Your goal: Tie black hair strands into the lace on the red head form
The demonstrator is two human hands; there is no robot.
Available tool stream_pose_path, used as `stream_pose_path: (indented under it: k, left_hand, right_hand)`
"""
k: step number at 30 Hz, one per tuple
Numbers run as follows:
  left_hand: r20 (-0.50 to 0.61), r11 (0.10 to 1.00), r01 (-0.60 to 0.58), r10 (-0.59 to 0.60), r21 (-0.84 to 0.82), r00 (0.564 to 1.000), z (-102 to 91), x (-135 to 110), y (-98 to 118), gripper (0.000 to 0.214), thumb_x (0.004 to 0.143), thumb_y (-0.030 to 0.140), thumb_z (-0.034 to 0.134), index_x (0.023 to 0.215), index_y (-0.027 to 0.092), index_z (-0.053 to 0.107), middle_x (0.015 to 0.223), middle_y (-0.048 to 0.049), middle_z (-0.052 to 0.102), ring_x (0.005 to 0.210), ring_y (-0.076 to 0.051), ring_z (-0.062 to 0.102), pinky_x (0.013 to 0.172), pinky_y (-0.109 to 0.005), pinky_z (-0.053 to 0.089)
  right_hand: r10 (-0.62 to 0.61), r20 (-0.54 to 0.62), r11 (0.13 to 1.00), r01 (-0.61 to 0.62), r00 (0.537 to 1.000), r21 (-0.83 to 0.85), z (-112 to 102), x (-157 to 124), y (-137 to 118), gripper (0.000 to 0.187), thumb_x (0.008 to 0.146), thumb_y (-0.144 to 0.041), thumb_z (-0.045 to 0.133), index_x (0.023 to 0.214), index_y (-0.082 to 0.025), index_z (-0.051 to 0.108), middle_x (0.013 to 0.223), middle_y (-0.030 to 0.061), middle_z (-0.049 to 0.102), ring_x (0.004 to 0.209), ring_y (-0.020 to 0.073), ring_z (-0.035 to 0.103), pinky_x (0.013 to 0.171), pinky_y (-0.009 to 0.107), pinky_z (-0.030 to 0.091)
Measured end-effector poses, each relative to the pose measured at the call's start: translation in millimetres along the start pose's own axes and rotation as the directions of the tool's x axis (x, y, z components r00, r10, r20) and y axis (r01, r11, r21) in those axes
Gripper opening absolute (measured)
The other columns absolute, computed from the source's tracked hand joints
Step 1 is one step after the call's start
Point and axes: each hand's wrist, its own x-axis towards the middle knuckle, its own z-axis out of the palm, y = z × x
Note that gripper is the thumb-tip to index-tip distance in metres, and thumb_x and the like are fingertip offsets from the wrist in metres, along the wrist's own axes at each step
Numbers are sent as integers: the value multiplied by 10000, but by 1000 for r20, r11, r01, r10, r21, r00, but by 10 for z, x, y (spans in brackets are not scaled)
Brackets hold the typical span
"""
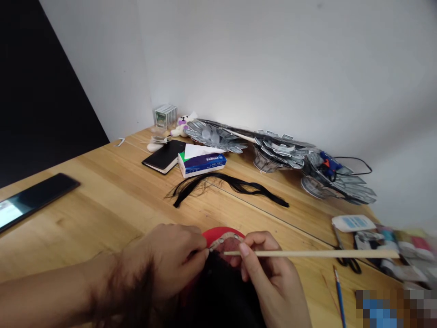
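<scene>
My left hand (170, 259) is closed in a pinch at the edge of a small red piece (218, 234) with a pinkish trimmed part (228, 242), just above a mass of black hair (218, 296). My right hand (269, 278) is closed round a long thin wooden stick (314, 253) that points right across the wooden table (102, 214). Both hands meet at the near table edge.
A loose black hair strand (228, 184) lies mid-table. Behind it are a tissue pack (202, 163), a black notebook (165, 156), silver fan-shaped ornaments (283, 152) and a glue gun (327, 165). A phone (34, 198) lies left; scissors (346, 255), a blue brush (339, 296) and a white case (353, 223) lie right.
</scene>
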Motion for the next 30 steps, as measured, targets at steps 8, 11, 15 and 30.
stream_pose_path:
  k: [8, 11, 15, 30]
  left_hand:
    - [128, 979, 87, -65, -182, 990, -44, 191, -18, 652, 931, 728, 256, 556, 209, 377, 539, 37, 295, 498, -125, 296, 458, -283, 190]
    - [163, 967, 120, -83, -225, 983, -60, 212, 8, 653, 939, 728, 283, 539, 213, 318, 542, 42, 248, 497, -118, 248, 445, -288, 166]
    - [188, 955, 143, -95, -260, 978, -59, 199, 43, 605, 942, 655, 385, 536, 217, 298, 535, 47, 224, 491, -115, 224, 443, -293, 151]
    - [271, 863, 196, -72, -466, 960, -107, 138, 19, 595, 906, 685, 474, 549, 221, 366, 543, 50, 295, 520, -123, 283, 475, -263, 247]
  right_hand:
    - [2, 3, 1000, -2, 1000, 22, 3, 11, 16, 276, 1034, -469, 612, 867, -255, 659, 725, -16, 715, 685, 144, 682, 639, 201, 517]
    - [-2, 5, 1000, 2, 1000, 16, -2, 5, 16, 269, 1040, -463, 605, 878, -255, 659, 701, -23, 704, 660, 140, 671, 622, 200, 508]
    - [-28, 22, 1000, 28, 999, 1, -8, 3, 9, 252, 1042, -435, 605, 877, -254, 661, 734, -21, 710, 639, 130, 643, 599, 195, 491]
    - [-27, 32, 1000, 26, 999, 15, 7, 19, 38, 268, 1053, -436, 581, 875, -248, 651, 754, -18, 695, 649, 131, 618, 598, 200, 476]
